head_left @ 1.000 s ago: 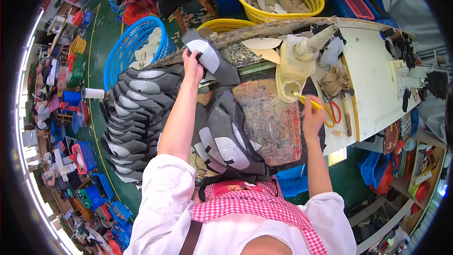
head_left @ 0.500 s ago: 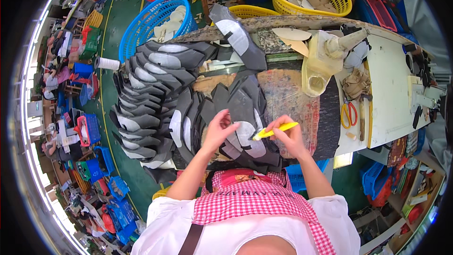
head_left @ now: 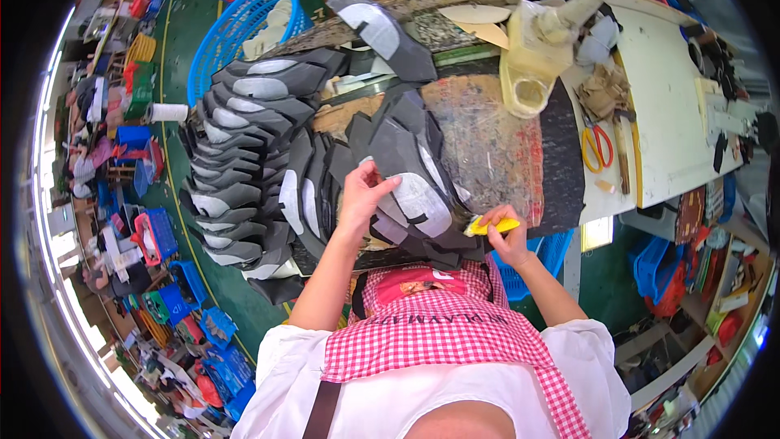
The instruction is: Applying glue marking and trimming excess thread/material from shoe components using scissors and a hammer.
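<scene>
My left hand point(head_left: 363, 197) grips the left edge of a dark grey, pointed sheet piece point(head_left: 394, 150), its thumb on top. This piece lies uppermost on a small pile and bears a pale, rounded patch point(head_left: 422, 202) with a short black notch mark. Right of the pile, near the table's front edge, my right hand point(head_left: 505, 240) is closed around a yellow-handled brush point(head_left: 479, 228). The brush tip points left, beside the pile. Similar grey pieces point(head_left: 231, 158) lie fanned out in overlapping rows to the left.
Behind the work board point(head_left: 487, 138) stands a crusted, cream-coloured container point(head_left: 528, 61) with a spout. Scissors point(head_left: 597, 146) with orange handles lie to its right, beside a white panel point(head_left: 670, 97). Another grey piece point(head_left: 386, 32) rests at the back. A blue basket point(head_left: 213, 57) stands beyond the table.
My right hand and the brush have moved right, off the patch and toward the table's front edge. My left hand has closed more on the piece's edge. The whole view has shifted slightly.
</scene>
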The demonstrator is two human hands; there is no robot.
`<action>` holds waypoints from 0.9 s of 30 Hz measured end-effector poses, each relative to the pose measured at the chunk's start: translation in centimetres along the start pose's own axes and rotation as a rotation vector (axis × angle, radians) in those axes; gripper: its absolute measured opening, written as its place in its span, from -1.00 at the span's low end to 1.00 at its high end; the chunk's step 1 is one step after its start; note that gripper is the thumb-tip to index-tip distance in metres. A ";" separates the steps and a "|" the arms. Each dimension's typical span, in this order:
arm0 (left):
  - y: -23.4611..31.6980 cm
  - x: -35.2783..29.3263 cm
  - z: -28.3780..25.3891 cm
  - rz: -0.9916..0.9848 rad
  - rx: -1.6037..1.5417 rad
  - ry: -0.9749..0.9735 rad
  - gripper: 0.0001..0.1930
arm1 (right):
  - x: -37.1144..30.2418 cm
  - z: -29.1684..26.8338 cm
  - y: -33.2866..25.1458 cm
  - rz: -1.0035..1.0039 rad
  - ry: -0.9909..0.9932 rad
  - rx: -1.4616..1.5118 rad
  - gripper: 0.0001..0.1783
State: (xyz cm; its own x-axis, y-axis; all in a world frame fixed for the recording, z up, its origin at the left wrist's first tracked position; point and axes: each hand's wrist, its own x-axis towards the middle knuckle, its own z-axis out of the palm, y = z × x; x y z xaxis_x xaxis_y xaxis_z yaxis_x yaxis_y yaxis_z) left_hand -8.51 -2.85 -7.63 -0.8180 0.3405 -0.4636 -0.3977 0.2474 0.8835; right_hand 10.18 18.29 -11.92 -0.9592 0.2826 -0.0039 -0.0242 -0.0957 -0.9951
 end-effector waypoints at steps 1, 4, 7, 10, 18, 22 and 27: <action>0.2 -0.2 -0.1 0.001 0.053 0.000 -0.78 | -0.9 -0.7 0.4 0.130 0.015 -0.068 -0.88; 1.0 -0.9 0.7 0.116 -0.003 0.015 -0.84 | -0.5 -0.5 -1.6 0.026 0.098 -0.019 -0.87; 2.9 -2.7 2.6 0.179 -0.102 0.015 -0.73 | 0.1 0.2 -2.4 -0.148 -0.062 -0.089 -0.84; 1.8 -4.1 2.7 0.213 0.016 -0.047 -0.58 | -2.1 -2.1 1.6 0.131 -0.072 -0.148 -0.81; -2.9 -8.0 1.1 0.402 0.098 -0.009 -0.62 | 2.2 1.1 -1.0 0.040 0.090 0.122 -0.92; -3.5 -10.1 1.0 0.395 0.111 -0.072 -0.68 | 1.2 -3.1 1.3 0.314 -0.028 -0.185 -0.92; 0.7 -10.3 1.5 0.438 0.004 -0.017 -0.65 | 6.4 1.7 -4.0 -0.087 0.093 -0.027 -0.90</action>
State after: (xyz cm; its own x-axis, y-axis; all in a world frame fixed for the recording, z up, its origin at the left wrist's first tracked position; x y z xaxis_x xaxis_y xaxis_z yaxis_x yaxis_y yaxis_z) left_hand 0.28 -4.80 -2.39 -0.9022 0.4288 -0.0467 -0.0136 0.0798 0.9967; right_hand 3.67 18.89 -7.82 -0.9235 0.3763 0.0748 -0.0976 -0.0419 -0.9943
